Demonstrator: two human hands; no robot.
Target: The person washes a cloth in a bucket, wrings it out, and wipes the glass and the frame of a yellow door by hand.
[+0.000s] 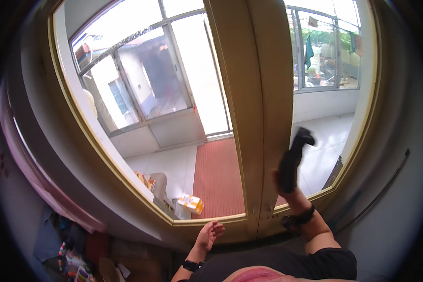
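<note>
My right hand (282, 183) is raised in front of the glazed door and grips a black handheld tool (294, 160) with a short angled head. The tool is blurred, so its exact kind cannot be told. Behind it stand the yellow-brown wooden stile (273, 105) and the right glass pane (328, 141). Lower down, my left hand (210, 234) holds nothing, its fingers slightly apart and partly curled. It is just in front of the bottom rail (229, 225) below the left pane. Whether it touches the wood cannot be told.
Beyond the glass, a red ribbed mat (218, 176) lies on white floor tiles, with a yellow-and-white box (191, 203) near a seat (158, 185). A pink curtain (38, 176) hangs at left above piled household items (74, 261). A thin dark rod (380, 194) slants at right.
</note>
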